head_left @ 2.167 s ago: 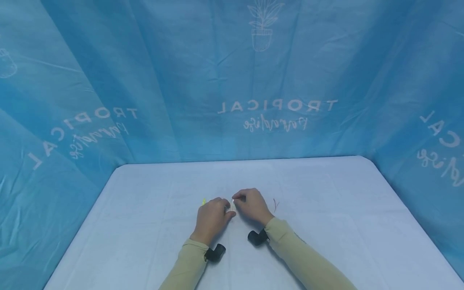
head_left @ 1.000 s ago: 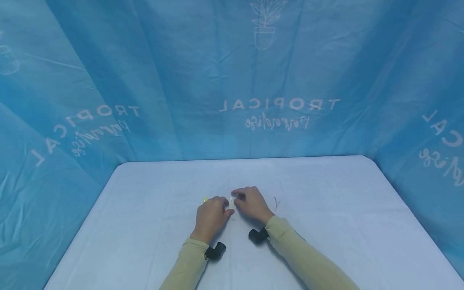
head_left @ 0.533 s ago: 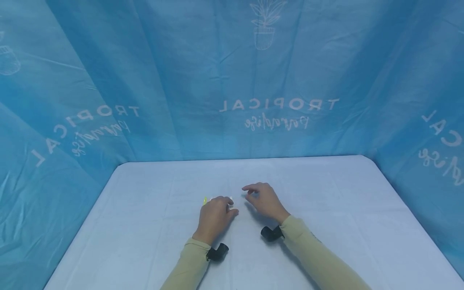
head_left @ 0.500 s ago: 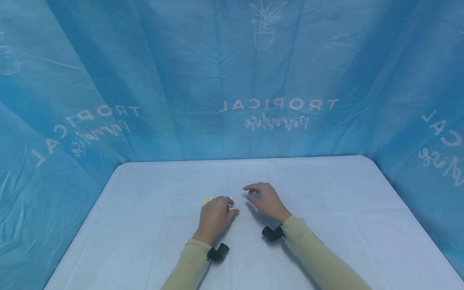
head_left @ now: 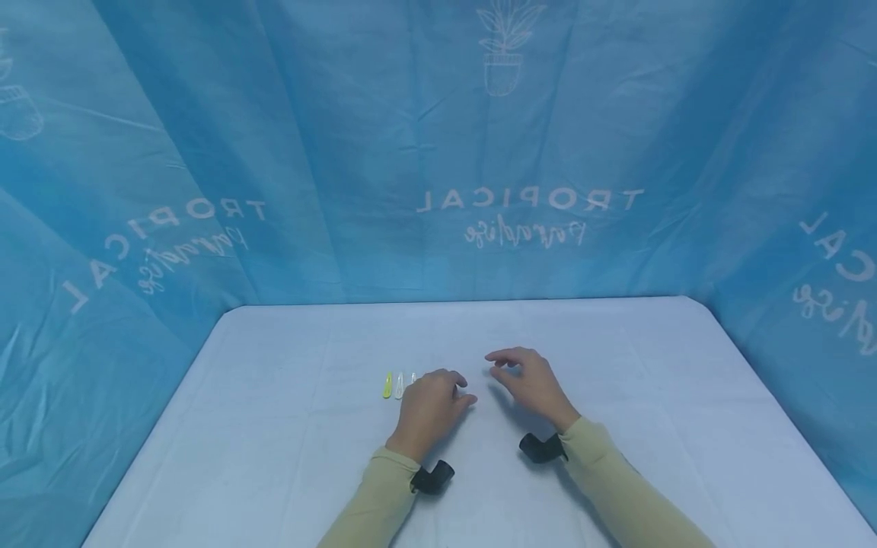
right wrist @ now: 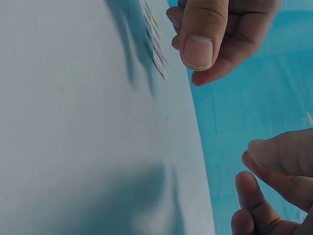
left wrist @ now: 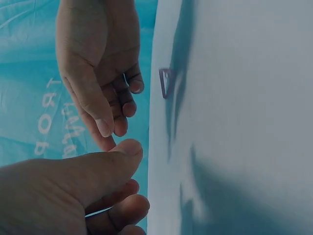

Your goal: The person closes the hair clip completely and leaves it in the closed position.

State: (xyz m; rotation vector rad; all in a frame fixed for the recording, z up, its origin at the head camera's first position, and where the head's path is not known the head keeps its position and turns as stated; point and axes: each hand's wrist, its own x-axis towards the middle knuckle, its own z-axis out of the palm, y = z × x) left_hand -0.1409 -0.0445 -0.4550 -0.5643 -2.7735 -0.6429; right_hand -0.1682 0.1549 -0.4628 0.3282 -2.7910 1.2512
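Observation:
A yellow snap hair clip and a white hair clip lie side by side on the table. Just right of them my left hand hovers, fingers loosely bent and holding nothing, covering the rest of the row. In the right wrist view that row also shows a pink hair clip. Farther right, my right hand is above the table with thumb and fingers apart and nothing between them. A reddish hair clip, triangular in outline, lies near it in the left wrist view; the right hand hides it from the head view.
A white cloth covers the table. Blue printed curtains stand along its back and sides. Each wrist wears a black camera mount, the left mount and the right mount.
Both hands have moved right. The right hand has left the small pale clip it was touching, and the left hand's shift uncovers the yellow and white clips. The reddish clip became hidden in the head view.

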